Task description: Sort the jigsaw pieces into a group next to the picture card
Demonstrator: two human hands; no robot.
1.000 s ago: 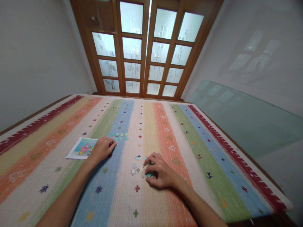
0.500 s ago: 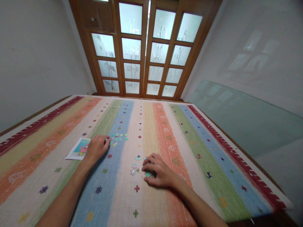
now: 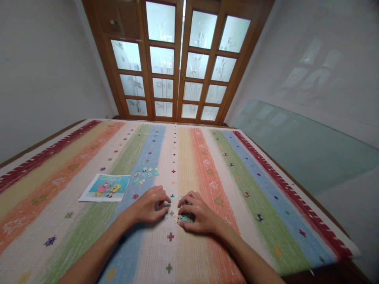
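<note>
My right hand (image 3: 197,213) curls around a small heap of jigsaw puzzle pieces (image 3: 186,217) at the middle of the table, fingers resting over it. Just to the left, my left hand (image 3: 152,203) is bent over a few loose pieces (image 3: 166,216), thumb and forefinger slightly apart. Whether a piece lies under its fingertips is hidden. Farther off, a spread of mostly turquoise puzzle pieces (image 3: 145,173) lies on the blue stripe. A picture sheet (image 3: 108,188) with pink and yellow cartoon figures lies flat left of them.
A striped, patterned cloth (image 3: 237,244) covers the table. Wooden doors with frosted panes (image 3: 161,59) stand behind its far edge. A pale green panel (image 3: 296,146) leans along the right wall.
My left hand has moved right and nearer, from beside the turquoise pieces to the loose pieces by my right hand. The picture sheet is now uncovered. My right hand stays over the heap.
</note>
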